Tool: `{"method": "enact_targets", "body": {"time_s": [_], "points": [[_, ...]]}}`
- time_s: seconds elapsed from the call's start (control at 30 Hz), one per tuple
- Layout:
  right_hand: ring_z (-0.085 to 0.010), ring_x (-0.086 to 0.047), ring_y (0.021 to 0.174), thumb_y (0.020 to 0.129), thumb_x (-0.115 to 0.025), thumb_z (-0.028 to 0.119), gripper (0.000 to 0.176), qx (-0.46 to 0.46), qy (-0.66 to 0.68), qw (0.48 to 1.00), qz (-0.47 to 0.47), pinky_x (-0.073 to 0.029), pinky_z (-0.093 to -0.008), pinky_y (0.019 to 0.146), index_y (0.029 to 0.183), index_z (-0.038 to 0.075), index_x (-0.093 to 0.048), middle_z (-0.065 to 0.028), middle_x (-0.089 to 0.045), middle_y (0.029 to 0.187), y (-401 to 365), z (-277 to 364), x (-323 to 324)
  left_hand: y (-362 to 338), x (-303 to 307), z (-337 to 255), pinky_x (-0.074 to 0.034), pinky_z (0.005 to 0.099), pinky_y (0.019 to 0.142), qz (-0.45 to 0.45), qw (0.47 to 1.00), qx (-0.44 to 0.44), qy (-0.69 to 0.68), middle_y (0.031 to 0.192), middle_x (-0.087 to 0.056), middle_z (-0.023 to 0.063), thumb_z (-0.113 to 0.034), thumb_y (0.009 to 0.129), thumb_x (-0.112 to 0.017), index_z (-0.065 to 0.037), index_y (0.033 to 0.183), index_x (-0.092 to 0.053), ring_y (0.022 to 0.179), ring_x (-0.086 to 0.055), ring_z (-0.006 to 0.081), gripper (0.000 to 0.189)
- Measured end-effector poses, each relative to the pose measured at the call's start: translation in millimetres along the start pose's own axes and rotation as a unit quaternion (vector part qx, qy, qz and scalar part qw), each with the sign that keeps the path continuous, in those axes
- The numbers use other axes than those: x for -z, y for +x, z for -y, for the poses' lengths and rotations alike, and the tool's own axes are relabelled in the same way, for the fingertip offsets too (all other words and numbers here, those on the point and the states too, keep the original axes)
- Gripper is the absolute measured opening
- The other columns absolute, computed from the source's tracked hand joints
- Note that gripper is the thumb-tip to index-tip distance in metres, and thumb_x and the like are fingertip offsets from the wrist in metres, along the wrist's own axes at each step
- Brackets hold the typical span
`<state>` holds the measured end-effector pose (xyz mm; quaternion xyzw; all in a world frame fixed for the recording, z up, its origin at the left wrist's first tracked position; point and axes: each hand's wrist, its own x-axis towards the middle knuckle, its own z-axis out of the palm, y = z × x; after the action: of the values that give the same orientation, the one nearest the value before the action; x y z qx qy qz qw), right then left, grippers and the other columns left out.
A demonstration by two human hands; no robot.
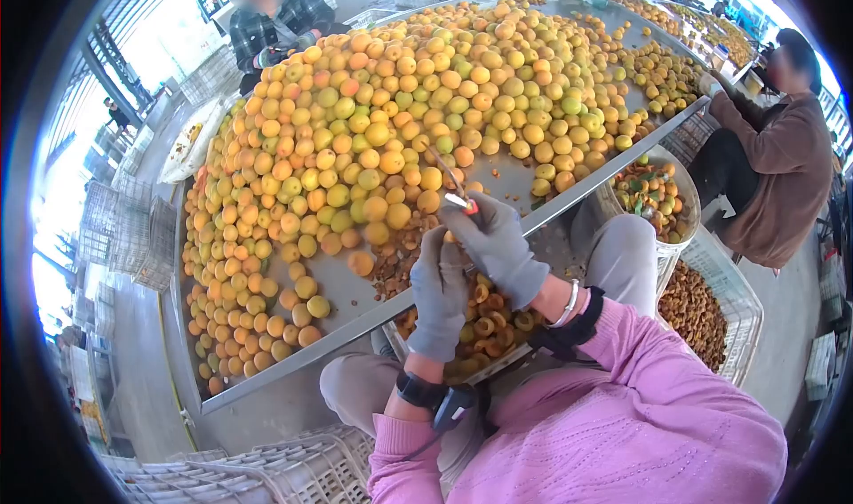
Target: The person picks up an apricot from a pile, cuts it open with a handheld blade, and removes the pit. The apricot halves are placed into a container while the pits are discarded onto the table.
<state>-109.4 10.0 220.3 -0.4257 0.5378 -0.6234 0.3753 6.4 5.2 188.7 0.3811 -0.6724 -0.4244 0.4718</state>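
My left hand [439, 286], in a grey glove, is closed at the table's near edge; what its fingers hold, if anything, is hidden. Touching it on the right, my gloved right hand [499, 248] is wrapped round a small tool [461, 204] with a red and white part and a thin dark shaft pointing up and away. Orange and yellow-green fruits [373, 135] lie heaped on the metal table [334, 280] beyond both hands. Small brown pieces [399, 260] lie just left of my hands. Below them, a crate holds cut fruit halves [489, 317].
A bucket of fruit scraps [653, 197] stands right of my knee, above a crate of brown pits [697, 313]. One person [773, 157] sits at the right, another [275, 24] at the far left. The table's raised metal rim [302, 355] runs diagonally before me.
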Motion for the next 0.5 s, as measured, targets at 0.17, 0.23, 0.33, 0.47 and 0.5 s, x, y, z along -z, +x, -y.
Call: {"method": "enact_targets", "body": {"time_s": [0.17, 0.23, 0.33, 0.47, 0.5], "points": [[-0.0234, -0.052, 0.058, 0.083, -0.07, 0.022, 0.024, 0.142, -0.149, 0.978, -0.027, -0.044, -0.0362, 0.056, 0.074, 0.004, -0.057, -0.0116, -0.053, 0.066, -1, 2, -1, -1, -2, -4, -0.047, 0.0234, 0.058, 0.005, 0.943, 0.168, -0.289, 0.085, -0.061, -0.0002, -0.021, 0.103, -0.044, -0.001, 0.109, -0.059, 0.07, -0.057, 0.0084, 0.025], [-0.0291, -0.056, 0.06, 0.081, -0.071, 0.021, 0.022, 0.234, -0.259, 0.937, -0.005, -0.044, -0.0388, 0.055, 0.073, 0.006, -0.056, -0.0105, -0.055, 0.067, 2, 1, -2, 1, -3, 5, -0.037, 0.0225, 0.044, 0.006, 0.95, 0.175, -0.257, 0.069, -0.053, -0.0008, -0.033, 0.105, -0.04, -0.008, 0.1, -0.057, 0.047, -0.044, 0.0079, 0.031], [-0.0291, -0.058, 0.061, 0.079, -0.071, 0.021, 0.021, 0.336, -0.3, 0.89, 0.072, -0.045, -0.0371, 0.053, 0.071, 0.009, -0.057, -0.0078, -0.057, 0.068, 11, 5, 11, -1, 3, 12, -0.034, 0.0235, 0.042, 0.05, 0.892, 0.25, -0.373, 0.067, -0.051, -0.0008, -0.037, 0.105, -0.039, -0.01, 0.094, -0.056, 0.045, -0.041, 0.0076, 0.034], [-0.0128, -0.057, 0.063, 0.084, -0.067, 0.019, 0.017, 0.084, -0.025, 0.99, 0.107, -0.044, -0.0292, 0.054, 0.076, 0.006, -0.06, -0.0003, -0.058, 0.07, 21, -10, 11, -9, 10, 9, -0.051, 0.0338, 0.087, 0.05, 0.91, 0.172, -0.374, 0.096, -0.065, 0.0084, -0.003, 0.081, -0.066, -0.001, 0.106, -0.061, 0.095, -0.062, 0.0246, 0.026], [-0.0128, -0.057, 0.063, 0.084, -0.067, 0.019, 0.017, 0.085, -0.025, 0.99, 0.106, -0.044, -0.0292, 0.054, 0.076, 0.006, -0.06, -0.0003, -0.058, 0.07, 27, -16, 17, -6, 10, 15, -0.051, 0.0338, 0.087, 0.052, 0.91, 0.171, -0.374, 0.096, -0.065, 0.0084, -0.003, 0.081, -0.066, -0.001, 0.106, -0.061, 0.095, -0.062, 0.0246, 0.026]]}}
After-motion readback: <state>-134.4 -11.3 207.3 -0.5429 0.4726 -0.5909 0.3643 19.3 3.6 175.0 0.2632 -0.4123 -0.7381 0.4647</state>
